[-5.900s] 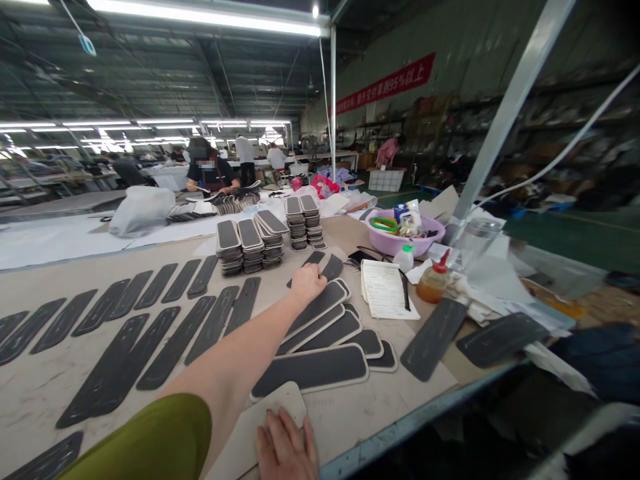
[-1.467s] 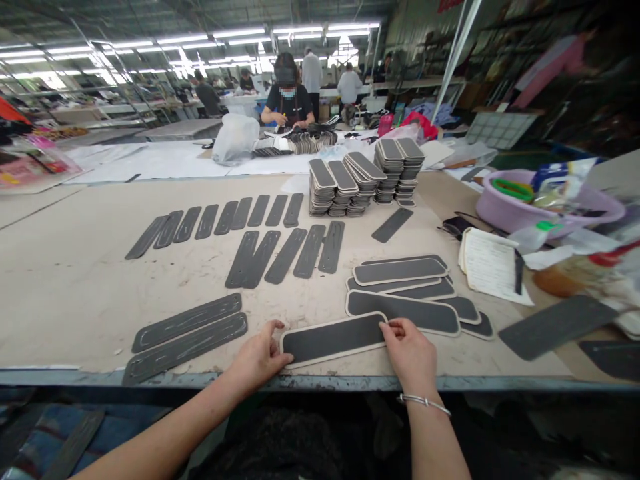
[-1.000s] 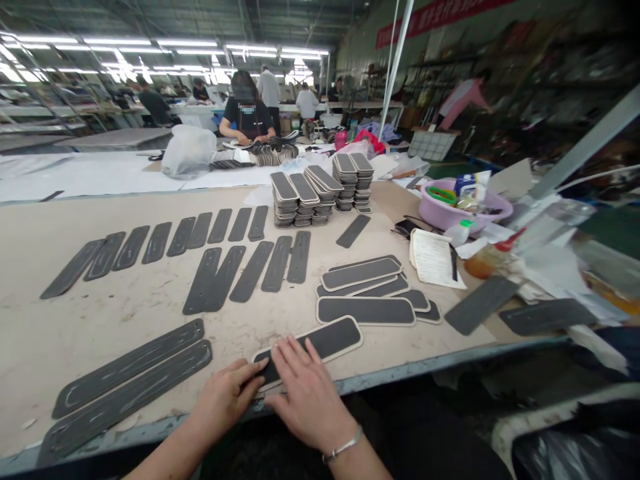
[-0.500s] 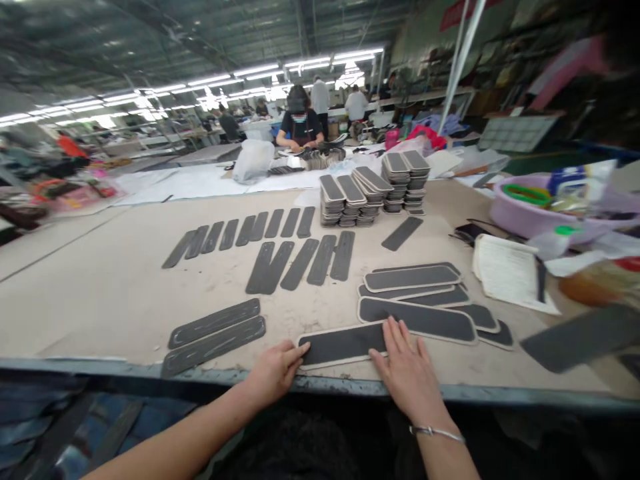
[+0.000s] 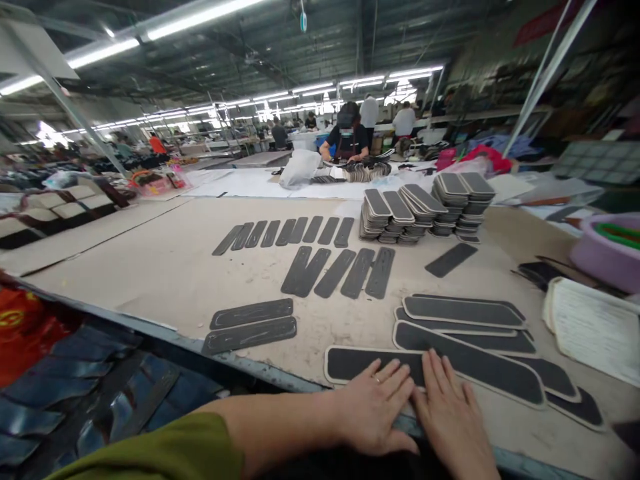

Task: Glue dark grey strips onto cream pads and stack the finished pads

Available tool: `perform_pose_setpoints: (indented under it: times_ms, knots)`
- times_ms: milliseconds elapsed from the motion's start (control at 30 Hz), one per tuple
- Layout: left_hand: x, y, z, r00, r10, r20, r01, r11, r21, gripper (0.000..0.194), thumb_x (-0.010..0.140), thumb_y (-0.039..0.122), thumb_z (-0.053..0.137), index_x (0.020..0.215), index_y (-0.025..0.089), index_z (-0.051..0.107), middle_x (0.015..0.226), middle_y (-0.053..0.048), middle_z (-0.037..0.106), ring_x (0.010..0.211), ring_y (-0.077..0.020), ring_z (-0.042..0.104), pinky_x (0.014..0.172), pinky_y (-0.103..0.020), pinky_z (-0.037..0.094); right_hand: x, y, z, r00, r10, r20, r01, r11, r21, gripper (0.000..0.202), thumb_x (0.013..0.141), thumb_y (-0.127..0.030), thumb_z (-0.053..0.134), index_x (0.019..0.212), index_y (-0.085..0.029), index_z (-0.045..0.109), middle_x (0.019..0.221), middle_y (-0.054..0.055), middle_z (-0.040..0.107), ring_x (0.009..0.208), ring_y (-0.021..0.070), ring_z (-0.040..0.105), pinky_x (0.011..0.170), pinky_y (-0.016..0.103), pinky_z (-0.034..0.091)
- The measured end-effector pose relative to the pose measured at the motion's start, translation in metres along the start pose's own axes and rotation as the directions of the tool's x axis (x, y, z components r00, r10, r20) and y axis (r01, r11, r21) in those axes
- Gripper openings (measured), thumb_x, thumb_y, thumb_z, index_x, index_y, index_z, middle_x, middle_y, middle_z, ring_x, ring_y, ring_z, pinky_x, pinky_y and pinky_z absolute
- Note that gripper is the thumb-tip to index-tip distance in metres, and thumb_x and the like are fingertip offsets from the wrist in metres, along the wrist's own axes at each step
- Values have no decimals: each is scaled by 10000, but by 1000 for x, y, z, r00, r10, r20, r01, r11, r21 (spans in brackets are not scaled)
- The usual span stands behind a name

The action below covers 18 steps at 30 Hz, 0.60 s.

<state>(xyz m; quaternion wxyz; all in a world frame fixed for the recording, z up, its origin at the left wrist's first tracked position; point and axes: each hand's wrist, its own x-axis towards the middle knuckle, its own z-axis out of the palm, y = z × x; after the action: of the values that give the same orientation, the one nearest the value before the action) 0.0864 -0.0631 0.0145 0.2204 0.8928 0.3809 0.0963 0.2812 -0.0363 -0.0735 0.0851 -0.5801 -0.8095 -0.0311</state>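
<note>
A long dark grey panel with a pale border [image 5: 353, 363] lies flat near the front edge of the table. Flat on its middle rests my left hand [image 5: 377, 407], fingers stretched out. My right hand [image 5: 447, 400] presses beside it on the panel's right end, fingers extended, close to the neighbouring bordered panel [image 5: 470, 363]. That one overlaps a loose group of similar panels [image 5: 460, 309] to the right. To the left, two dark strips with shiny streaks [image 5: 253, 333] lie side by side.
More dark strips [image 5: 355, 273] lie in two rows across the table [image 5: 150, 267]. Stacks of bordered panels [image 5: 400, 213] stand behind them. At right are an open notebook [image 5: 590, 327] and a purple basin [image 5: 605, 250]. A person [image 5: 345, 137] works at the far side.
My left hand has moved right, from the panel's left end onto its middle, beside my right hand, and lies flatter. The view has swung left.
</note>
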Motion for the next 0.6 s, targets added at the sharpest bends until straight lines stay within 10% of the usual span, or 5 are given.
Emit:
perform_pose_setpoints:
  times_ms: [300, 600]
  knots:
    - [-89, -79, -29, 987, -97, 127, 75, 983, 168, 773, 863, 442, 478, 1452, 188, 46, 1507, -137, 95, 1380, -286, 129, 1120, -481, 153, 8, -9, -20, 989, 111, 98, -122, 986, 116, 675, 888, -540, 254, 1424, -131, 230, 1493, 44, 188, 1377, 250, 128, 1093, 490, 145]
    - [-92, -129, 11, 987, 149, -60, -98, 854, 511, 764, 820, 494, 504, 1439, 282, 109, 1427, -62, 326, 1252, -261, 431, 1012, -371, 382, -3, -17, -63, 989, 118, 88, -142, 920, 366, 658, 875, -560, 370, 1426, -231, 221, 1502, 0, 159, 1387, 224, 70, 1123, 478, 73]
